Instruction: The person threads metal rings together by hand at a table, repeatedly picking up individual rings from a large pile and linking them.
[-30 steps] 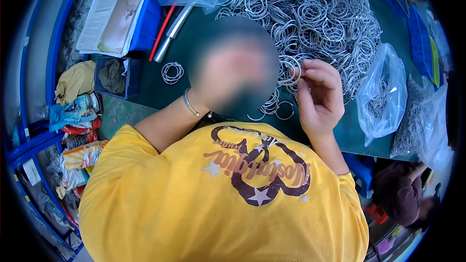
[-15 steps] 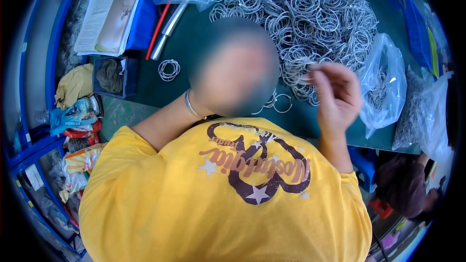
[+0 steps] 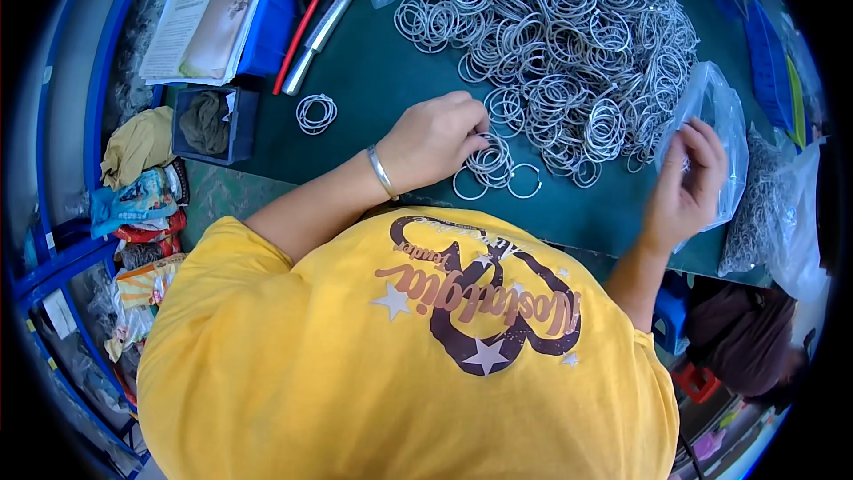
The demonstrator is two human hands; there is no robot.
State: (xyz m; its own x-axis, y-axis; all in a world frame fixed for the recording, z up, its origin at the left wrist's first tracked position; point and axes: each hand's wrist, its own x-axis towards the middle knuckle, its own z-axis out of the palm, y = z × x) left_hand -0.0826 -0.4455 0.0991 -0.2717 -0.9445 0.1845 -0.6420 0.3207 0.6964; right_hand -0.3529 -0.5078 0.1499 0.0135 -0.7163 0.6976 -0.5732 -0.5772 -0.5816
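My left hand (image 3: 435, 142), with a silver bangle at the wrist, is closed on a small bunch of thin metal rings (image 3: 491, 163) at the near side of the table. A loose ring (image 3: 525, 181) lies just right of that bunch. At the mouth of a clear plastic bag (image 3: 730, 180), my right hand (image 3: 691, 180) has its fingers curled, with a gap between thumb and fingertips. Nothing shows in that gap, and the hand hides the bag's inside. Between and beyond my hands spreads a large heap of metal rings (image 3: 569, 36).
A few rings (image 3: 316, 114) lie apart on the green table (image 3: 355, 62). Left of them stand an open dark bin with cloth (image 3: 213, 124) and a blue box (image 3: 268, 27) beside papers. A red stick (image 3: 302, 43) lies nearby. A filled clear bag (image 3: 755, 204) sits far right, near another person (image 3: 742, 333).
My right hand has moved right, from the heap's near edge to the bag's mouth, and its pinch has loosened. The left hand, blurred before, now shows clearly, closed on rings.
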